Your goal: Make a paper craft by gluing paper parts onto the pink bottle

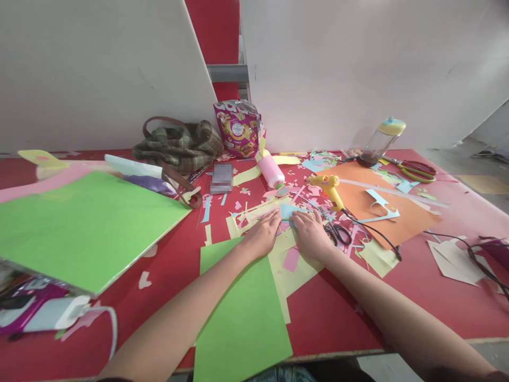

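The purple snack pouch [237, 130] near the table's [170, 265] far edge carries large lettering that is too blurred to read. Mid-table, a small light-blue paper piece [287, 210] lies flat, its long axis roughly parallel to the near edge. The left hand [262, 233] and right hand [310, 233] press on it with flat, close-set fingers, gripping nothing.

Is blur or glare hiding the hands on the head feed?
Head view: even, soft light, no glare; left hand and right hand sharp on the blue scrap; edges bow from the wide lens; a pixelated patch hides something by the snack bag.
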The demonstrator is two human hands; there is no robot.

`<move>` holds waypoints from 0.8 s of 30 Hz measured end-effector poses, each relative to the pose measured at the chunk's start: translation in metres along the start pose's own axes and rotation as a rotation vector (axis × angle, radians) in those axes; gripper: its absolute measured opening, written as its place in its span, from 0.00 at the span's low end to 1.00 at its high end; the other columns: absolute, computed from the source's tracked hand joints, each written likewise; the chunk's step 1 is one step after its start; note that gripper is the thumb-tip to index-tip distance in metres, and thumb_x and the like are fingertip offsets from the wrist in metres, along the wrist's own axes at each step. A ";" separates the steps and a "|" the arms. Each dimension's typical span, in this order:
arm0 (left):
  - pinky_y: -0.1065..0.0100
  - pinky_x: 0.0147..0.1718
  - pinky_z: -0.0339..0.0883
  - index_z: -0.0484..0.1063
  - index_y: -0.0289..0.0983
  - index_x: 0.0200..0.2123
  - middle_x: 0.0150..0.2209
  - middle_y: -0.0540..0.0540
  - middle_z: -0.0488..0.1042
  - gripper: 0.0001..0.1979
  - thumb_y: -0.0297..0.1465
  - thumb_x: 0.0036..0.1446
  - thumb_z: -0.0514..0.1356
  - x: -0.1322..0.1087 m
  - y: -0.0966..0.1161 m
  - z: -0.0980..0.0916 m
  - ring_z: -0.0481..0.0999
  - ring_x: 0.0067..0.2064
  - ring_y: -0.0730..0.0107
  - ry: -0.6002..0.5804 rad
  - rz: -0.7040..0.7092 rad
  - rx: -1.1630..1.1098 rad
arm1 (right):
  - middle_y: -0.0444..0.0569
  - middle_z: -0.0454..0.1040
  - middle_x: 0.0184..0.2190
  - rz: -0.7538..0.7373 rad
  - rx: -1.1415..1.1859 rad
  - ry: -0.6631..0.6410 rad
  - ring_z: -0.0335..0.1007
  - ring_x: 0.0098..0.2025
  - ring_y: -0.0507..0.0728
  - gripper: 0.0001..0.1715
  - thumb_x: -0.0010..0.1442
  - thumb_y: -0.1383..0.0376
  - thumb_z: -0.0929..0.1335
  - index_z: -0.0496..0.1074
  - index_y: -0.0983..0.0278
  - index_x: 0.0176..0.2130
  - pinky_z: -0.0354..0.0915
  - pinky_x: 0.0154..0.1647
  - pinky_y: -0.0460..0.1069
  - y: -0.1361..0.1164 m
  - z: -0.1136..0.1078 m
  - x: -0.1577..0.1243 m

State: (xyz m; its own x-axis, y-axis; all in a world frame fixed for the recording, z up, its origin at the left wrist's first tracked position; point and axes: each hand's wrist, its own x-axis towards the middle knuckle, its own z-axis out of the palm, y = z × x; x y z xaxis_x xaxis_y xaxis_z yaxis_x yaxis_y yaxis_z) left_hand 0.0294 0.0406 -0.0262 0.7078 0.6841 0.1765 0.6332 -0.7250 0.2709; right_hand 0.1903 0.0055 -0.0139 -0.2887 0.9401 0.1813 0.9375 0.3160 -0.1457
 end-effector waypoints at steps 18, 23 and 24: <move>0.54 0.52 0.48 0.59 0.30 0.45 0.51 0.37 0.61 0.15 0.24 0.55 0.42 -0.002 -0.002 0.002 0.52 0.56 0.61 0.041 0.033 0.045 | 0.50 0.71 0.39 -0.066 0.005 0.093 0.63 0.43 0.57 0.16 0.50 0.76 0.57 0.67 0.63 0.35 0.34 0.54 0.60 0.010 0.005 0.004; 0.51 0.52 0.45 0.59 0.32 0.45 0.53 0.37 0.59 0.15 0.24 0.55 0.42 -0.002 -0.001 0.001 0.50 0.57 0.60 0.026 0.025 0.036 | 0.50 0.70 0.38 -0.097 -0.035 0.039 0.63 0.41 0.57 0.15 0.46 0.76 0.59 0.67 0.64 0.33 0.37 0.54 0.57 0.012 0.001 0.006; 0.50 0.52 0.44 0.58 0.32 0.45 0.53 0.37 0.59 0.15 0.24 0.55 0.42 -0.002 -0.001 0.000 0.49 0.57 0.60 0.025 0.027 0.036 | 0.50 0.70 0.37 -0.105 -0.049 0.025 0.63 0.41 0.57 0.15 0.45 0.76 0.59 0.67 0.64 0.32 0.38 0.53 0.57 0.011 -0.001 0.006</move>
State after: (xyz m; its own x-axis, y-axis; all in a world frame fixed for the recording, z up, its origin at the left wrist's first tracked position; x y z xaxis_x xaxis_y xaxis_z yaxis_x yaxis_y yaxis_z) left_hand 0.0277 0.0397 -0.0269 0.7168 0.6659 0.2071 0.6254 -0.7452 0.2314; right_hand 0.1990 0.0148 -0.0133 -0.3810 0.8986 0.2177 0.9111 0.4049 -0.0766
